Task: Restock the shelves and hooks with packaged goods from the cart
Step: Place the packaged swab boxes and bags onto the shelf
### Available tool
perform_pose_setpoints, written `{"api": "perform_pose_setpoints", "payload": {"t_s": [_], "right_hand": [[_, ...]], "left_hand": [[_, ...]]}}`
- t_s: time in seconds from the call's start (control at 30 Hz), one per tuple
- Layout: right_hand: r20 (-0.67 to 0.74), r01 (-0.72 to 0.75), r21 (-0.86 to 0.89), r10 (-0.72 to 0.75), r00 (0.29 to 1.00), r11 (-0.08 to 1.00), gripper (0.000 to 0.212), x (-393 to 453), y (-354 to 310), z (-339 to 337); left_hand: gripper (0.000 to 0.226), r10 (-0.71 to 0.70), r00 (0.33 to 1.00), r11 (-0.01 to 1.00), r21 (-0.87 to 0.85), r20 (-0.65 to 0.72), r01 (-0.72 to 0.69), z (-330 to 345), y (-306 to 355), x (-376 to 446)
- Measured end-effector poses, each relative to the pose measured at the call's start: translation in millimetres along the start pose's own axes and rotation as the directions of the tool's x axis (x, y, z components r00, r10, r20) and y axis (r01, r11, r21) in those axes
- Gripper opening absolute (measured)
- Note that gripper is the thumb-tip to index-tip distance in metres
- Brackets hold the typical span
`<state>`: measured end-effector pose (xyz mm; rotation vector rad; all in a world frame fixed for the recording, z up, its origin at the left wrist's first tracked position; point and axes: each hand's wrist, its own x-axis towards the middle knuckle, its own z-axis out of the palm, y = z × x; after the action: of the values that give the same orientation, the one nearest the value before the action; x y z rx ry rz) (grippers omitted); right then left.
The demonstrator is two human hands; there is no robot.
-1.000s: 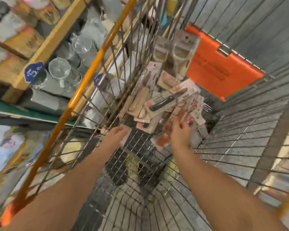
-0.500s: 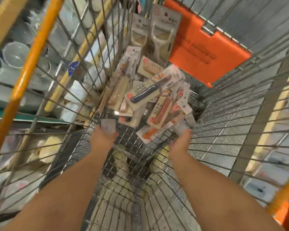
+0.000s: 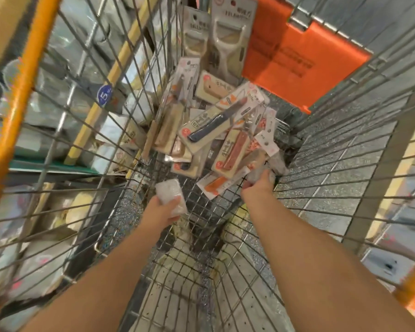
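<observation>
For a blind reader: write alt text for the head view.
Two bare arms reach into a wire cart; the left hand grips a white packet, the right hand grasps another beside a heap of carded knives.

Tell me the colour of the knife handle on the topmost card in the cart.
Dark navy blue handle, clearest in the head view.

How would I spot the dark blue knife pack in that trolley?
Look inside the wire cart, below its orange flap. A heap of carded knives lies there. The blue-handled knife lies diagonally on top; its neighbours have wooden or orange handles.
</observation>
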<state>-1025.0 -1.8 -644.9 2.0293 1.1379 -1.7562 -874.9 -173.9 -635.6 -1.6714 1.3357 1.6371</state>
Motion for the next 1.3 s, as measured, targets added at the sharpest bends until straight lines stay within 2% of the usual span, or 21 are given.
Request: {"api": "perform_pose_setpoints", "payload": {"t_s": [0.03, 0.1, 0.23, 0.33, 0.43, 0.5, 0.6, 0.67, 0.77, 0.8, 0.83, 0.9, 1.0, 1.07, 1.13, 1.2, 1.3], "right_hand": [[0.007, -0.044, 0.041, 0.043, 0.999, 0.998, 0.037, 1.9, 4.8, -4.9], [0.061, -0.029, 0.025, 0.027, 0.998, 0.999, 0.03, 3.4, 19.4, -18.5], [0.219, -0.087, 0.003, 0.084, 0.972, 0.996, 0.041, -21.3, 53.7, -53.3], [0.353, -0.115, -0.005, 0.109, 0.929, 0.993, 0.036, -44.1, 76.9, -66.4], [0.511, -0.036, -0.138, 0.102, 0.854, 0.99, 0.025, -59.2, 92.3, -71.3], [0.559, -0.013, -0.188, 0.118, 0.821, 0.982, 0.025, -59.4, 100.6, -68.0], [0.591, 0.02, -0.24, 0.13, 0.796, 0.971, 0.038, -54.5, 101.7, -60.2], [0.626, 0.109, -0.339, 0.138, 0.767, 0.934, 0.044, -52.6, 102.5, -55.9], [0.624, 0.175, -0.416, 0.14, 0.769, 0.892, 0.028, -60.6, 103.5, -46.5], [0.622, 0.165, -0.42, 0.15, 0.769, 0.892, 0.032, -63.2, 101.4, -43.0], [0.618, 0.155, -0.406, 0.146, 0.772, 0.901, 0.045, -64.0, 96.8, -40.2], [0.598, 0.154, -0.313, 0.069, 0.798, 0.937, 0.066, -56.8, 81.1, -34.2], [0.398, 0.174, -0.188, -0.087, 0.913, 0.967, 0.073, -35.0, 45.0, -25.3], [0.288, 0.22, -0.161, -0.168, 0.943, 0.962, 0.072, -19.7, 23.6, -19.4], [0.233, 0.262, -0.223, -0.21, 0.95, 0.939, 0.079, -2.2, 11.4, -18.7], [0.208, 0.261, -0.368, -0.194, 0.959, 0.893, 0.083, 6.5, 9.1, -25.2], [0.193, 0.258, -0.575, -0.177, 0.965, 0.776, 0.086, -7.5, 23.8, -41.6]], "left_hand": [[0.034, 0.006, 1.0, 1.0, 0.023, 0.022, -0.006, 0.0, -0.9, -5.0], [0.036, 0.034, 0.998, 0.992, 0.121, 0.055, -0.041, 1.3, -2.5, -12.8], [0.034, 0.114, 0.986, 0.964, 0.226, 0.122, -0.14, -4.9, 1.1, -28.4], [0.039, 0.13, 0.982, 0.958, 0.238, 0.14, -0.16, -6.9, 8.9, -35.9], [0.038, 0.156, 0.97, 0.945, 0.259, 0.185, -0.201, -2.3, 14.7, -42.4], [0.037, 0.164, 0.965, 0.944, 0.25, 0.205, -0.214, -0.6, 15.5, -43.5], [0.037, 0.164, 0.96, 0.962, 0.179, 0.227, -0.206, 1.3, 15.7, -45.0], [0.039, 0.131, 0.959, 0.979, 0.123, 0.252, -0.166, 0.0, 13.7, -43.6], [0.035, 0.104, 0.949, 0.992, 0.044, 0.299, -0.122, 2.1, 14.0, -40.4], [0.034, 0.105, 0.946, 0.993, 0.019, 0.308, -0.117, 4.4, 16.1, -40.1], [0.034, 0.111, 0.946, 0.993, -0.009, 0.306, -0.113, 7.2, 18.1, -39.0], [0.037, 0.121, 0.949, 0.993, -0.042, 0.29, -0.114, 13.7, 22.1, -35.6], [0.044, 0.091, 0.952, 0.996, -0.035, 0.294, -0.085, 22.2, 26.1, -28.7], [0.05, 0.063, 0.953, 0.998, -0.031, 0.298, -0.057, 27.8, 27.5, -23.5], [0.052, 0.047, 0.951, 0.999, -0.017, 0.305, -0.044, 34.2, 27.6, -19.5], [0.049, 0.042, 0.946, 0.999, -0.015, 0.32, -0.039, 39.5, 25.8, -17.6], [0.044, 0.04, 0.944, 0.999, -0.003, 0.329, -0.042, 45.7, 19.8, -14.9]]}}
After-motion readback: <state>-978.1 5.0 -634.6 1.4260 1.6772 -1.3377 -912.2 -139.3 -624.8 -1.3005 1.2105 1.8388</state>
